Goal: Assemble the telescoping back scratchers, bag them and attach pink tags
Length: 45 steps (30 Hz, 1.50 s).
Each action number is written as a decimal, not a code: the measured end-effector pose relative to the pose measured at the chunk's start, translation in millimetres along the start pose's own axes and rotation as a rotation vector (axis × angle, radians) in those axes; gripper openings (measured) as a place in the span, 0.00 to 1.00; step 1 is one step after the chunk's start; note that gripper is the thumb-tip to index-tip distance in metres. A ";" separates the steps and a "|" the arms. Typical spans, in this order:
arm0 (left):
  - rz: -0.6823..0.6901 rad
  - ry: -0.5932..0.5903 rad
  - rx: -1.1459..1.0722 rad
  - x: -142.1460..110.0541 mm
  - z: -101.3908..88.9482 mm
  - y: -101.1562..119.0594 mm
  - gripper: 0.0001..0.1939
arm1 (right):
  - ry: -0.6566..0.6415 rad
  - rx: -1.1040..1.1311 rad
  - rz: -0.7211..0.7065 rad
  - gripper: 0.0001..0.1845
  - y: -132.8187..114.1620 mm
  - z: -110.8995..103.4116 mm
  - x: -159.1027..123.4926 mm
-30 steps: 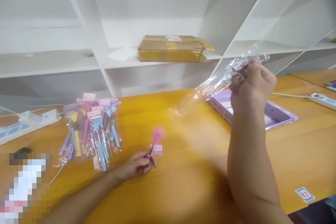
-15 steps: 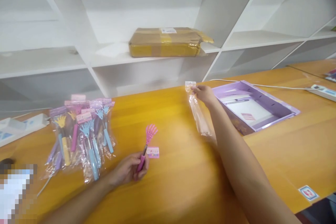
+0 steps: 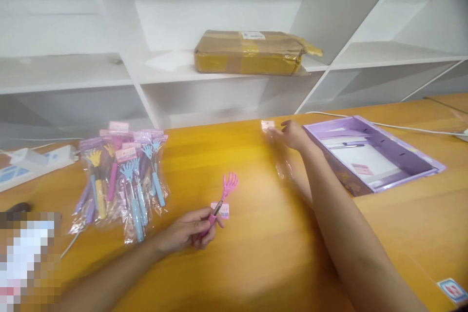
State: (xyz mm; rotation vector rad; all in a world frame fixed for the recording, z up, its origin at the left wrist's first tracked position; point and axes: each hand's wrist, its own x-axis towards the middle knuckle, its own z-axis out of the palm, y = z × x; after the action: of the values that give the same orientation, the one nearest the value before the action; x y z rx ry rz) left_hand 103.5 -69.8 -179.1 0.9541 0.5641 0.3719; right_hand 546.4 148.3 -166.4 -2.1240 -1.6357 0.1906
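My left hand [image 3: 199,229] is closed around the pink handle of a telescopic back scratcher [image 3: 229,185], whose hand-shaped head points up and away. A small pink printed card [image 3: 224,210] lies on the table just behind the scratcher's metal shaft. Farther back and to the right, my right hand [image 3: 293,135] is beside a clear plastic bag [image 3: 281,165] with a pink-and-white header; its fingers look apart, with the fingertips close to the bag. The bag is blurred. At left lies a pile of bagged back scratchers [image 3: 126,180] in blue, yellow, pink and purple.
A purple box tray [image 3: 402,156] holding a pen and a pink card is at the right. A taped cardboard box [image 3: 252,53] sits on the white shelf. Also around are a power strip [image 3: 40,165], a white cable and a sticker [image 3: 452,290] on the table.
My right hand came down from the upper right with the plastic bag to the table's back, and its fingers then loosened from it. My left hand keeps hold of the pink back scratcher.
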 end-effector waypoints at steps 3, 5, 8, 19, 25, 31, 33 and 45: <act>0.002 -0.002 -0.021 1.1 -1.9 -2.0 0.24 | -0.232 -0.218 0.029 0.55 0.2 -3.6 -2.5; 0.013 0.002 -0.028 2.1 -3.1 -4.4 0.24 | -0.402 -0.303 0.016 0.50 0.6 -7.2 -2.2; 0.049 0.007 -0.015 3.1 -4.6 -8.0 0.23 | -0.446 -0.351 -0.014 0.39 5.0 -12.7 0.4; 0.108 -0.010 0.040 -0.1 -4.7 -8.9 0.19 | -0.238 -0.341 0.006 0.29 6.5 -36.0 -1.7; 0.178 0.021 -0.071 3.1 -4.6 -6.4 0.22 | -0.399 0.708 -0.441 0.33 -90.7 -34.6 -98.8; 0.387 0.351 1.028 -20.7 32.4 25.2 0.08 | -0.980 1.352 -0.505 0.33 -142.1 23.4 -277.1; 0.533 0.377 1.418 -29.1 51.0 29.9 0.05 | -0.966 1.402 -0.509 0.25 -138.2 26.0 -306.5; 0.750 0.471 1.993 -6.6 39.1 -6.7 0.17 | -0.815 1.018 -0.865 0.31 -126.3 32.2 -326.9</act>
State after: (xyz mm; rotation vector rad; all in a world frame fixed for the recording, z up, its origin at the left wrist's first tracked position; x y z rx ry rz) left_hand 122.2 -102.6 -165.2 3.0941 0.9558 0.6840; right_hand 329.2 -127.2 -193.3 -0.4896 -2.0263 1.3549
